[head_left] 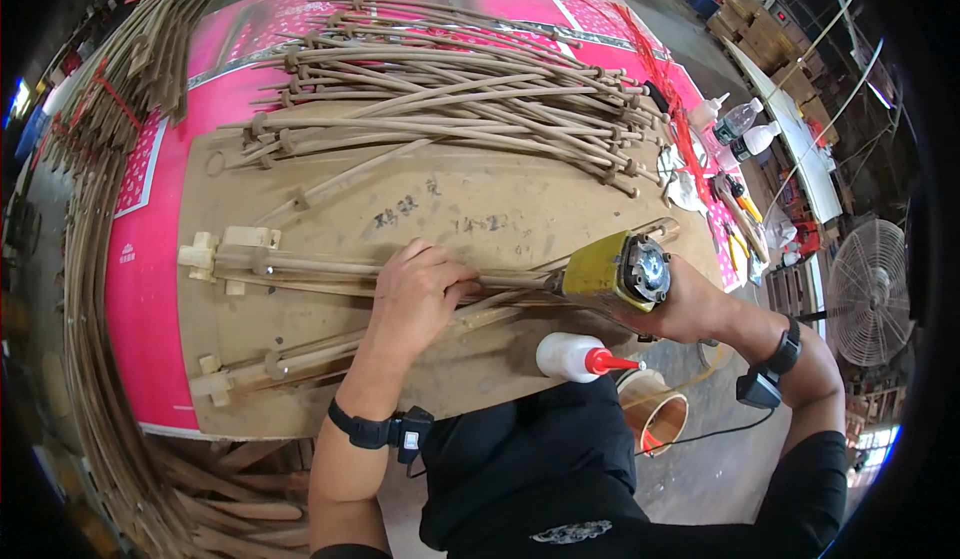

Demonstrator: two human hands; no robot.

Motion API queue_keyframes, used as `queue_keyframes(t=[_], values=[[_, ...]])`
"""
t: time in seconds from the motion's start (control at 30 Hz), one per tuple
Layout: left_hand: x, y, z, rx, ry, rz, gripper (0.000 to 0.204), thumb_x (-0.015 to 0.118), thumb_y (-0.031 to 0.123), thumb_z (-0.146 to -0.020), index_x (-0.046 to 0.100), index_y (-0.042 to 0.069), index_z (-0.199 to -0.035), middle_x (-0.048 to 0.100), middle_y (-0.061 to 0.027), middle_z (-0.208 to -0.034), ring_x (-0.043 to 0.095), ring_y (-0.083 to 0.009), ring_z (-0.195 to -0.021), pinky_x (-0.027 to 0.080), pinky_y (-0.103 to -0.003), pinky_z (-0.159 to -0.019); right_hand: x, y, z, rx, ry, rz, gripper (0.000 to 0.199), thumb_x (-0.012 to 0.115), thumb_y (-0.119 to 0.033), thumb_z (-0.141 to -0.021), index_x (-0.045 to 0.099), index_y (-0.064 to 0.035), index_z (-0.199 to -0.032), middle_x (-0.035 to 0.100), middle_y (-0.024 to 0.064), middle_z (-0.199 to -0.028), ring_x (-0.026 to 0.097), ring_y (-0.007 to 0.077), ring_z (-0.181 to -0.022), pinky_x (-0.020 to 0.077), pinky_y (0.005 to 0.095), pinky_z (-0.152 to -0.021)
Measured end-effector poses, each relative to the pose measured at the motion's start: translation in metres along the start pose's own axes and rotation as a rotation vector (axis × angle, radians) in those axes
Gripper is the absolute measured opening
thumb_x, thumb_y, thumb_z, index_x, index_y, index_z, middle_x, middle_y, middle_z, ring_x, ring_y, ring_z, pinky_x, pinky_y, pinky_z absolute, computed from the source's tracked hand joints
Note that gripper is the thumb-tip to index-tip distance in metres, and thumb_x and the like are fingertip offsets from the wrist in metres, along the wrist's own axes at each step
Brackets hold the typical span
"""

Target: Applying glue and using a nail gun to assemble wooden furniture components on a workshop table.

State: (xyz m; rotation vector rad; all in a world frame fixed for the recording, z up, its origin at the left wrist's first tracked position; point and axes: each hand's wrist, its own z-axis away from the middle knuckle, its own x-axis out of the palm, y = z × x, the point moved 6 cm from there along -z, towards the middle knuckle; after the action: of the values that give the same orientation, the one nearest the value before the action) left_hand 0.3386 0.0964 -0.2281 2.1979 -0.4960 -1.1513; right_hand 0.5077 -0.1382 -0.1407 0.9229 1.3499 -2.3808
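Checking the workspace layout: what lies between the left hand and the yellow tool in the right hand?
In the head view, only thin wooden rods span from the left hand to the yellow tool, over the board.

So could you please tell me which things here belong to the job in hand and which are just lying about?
In use:
left hand pressing the wooden sticks
right hand gripping the yellow power tool

Lying about:
glue bottle
stick pile
fan
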Motion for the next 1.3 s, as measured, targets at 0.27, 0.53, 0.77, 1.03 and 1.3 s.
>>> queue_keyframes(t=[0.27, 0.53, 0.77, 1.03, 1.3], values=[[-0.001, 0.0, 0.0, -0.014, -0.014, -0.034, 0.016, 0.084, 0.009, -0.076, 0.085, 0.01, -0.091, 0.074, -0.0048, -0.087, 0.066, -0.0279, -0.089, 0.055, -0.04, -0.08, 0.003, 0.007, 0.002, -0.004, 0.032, -0.007, 0.037, 0.083, -0.018, -0.09, 0.073, -0.0046, -0.123, 0.078, 0.0138, -0.101, 0.074, 0.0252, -0.091, 0.0587, 0.0394, -0.085], [0.0, -0.001, 0.001, -0.014, -0.019, -0.041, 0.012, 0.086, 0.011, -0.076, 0.084, 0.01, -0.088, 0.073, -0.0042, -0.085, 0.065, -0.0272, -0.089, 0.054, -0.04, -0.082, 0.003, 0.001, -0.001, 0.062, -0.03, 0.018, 0.033, 0.081, -0.015, -0.092, 0.073, -0.004, -0.122, 0.079, 0.0139, -0.101, 0.074, 0.0237, -0.089, 0.0586, 0.0387, -0.085], [-0.002, 0.0, 0.0, -0.031, -0.019, -0.028, 0.017, 0.085, 0.007, -0.074, 0.084, 0.009, -0.091, 0.074, -0.0054, -0.087, 0.066, -0.0279, -0.089, 0.055, -0.039, -0.08, -0.002, -0.013, -0.008, -0.038, -0.078, 0.052, 0.03, 0.082, -0.017, -0.09, 0.074, -0.0032, -0.116, 0.078, 0.0168, -0.095, 0.073, 0.0278, -0.084, 0.0583, 0.0403, -0.081], [-0.002, 0.002, -0.002, -0.014, -0.016, -0.044, 0.012, 0.086, 0.011, -0.076, 0.084, 0.01, -0.088, 0.073, -0.0039, -0.085, 0.065, -0.0275, -0.089, 0.055, -0.04, -0.08, -0.005, -0.023, -0.01, -0.04, -0.054, 0.151, 0.028, 0.081, -0.019, -0.09, 0.075, -0.0025, -0.112, 0.077, 0.0189, -0.092, 0.073, 0.0306, -0.083, 0.0582, 0.042, -0.079], [0.002, 0.006, -0.002, -0.025, -0.017, -0.029, 0.014, 0.086, 0.009, -0.077, 0.084, 0.009, -0.091, 0.074, -0.0051, -0.087, 0.066, -0.0276, -0.09, 0.054, -0.04, -0.081, -0.032, -0.002, 0.044, -0.278, 0.289, 0.027, 0.051, 0.088, -0.022, -0.089, 0.066, -0.0022, -0.13, 0.075, 0.0068, -0.106, 0.067, 0.0149, -0.068, 0.0572, 0.0355, -0.064]])
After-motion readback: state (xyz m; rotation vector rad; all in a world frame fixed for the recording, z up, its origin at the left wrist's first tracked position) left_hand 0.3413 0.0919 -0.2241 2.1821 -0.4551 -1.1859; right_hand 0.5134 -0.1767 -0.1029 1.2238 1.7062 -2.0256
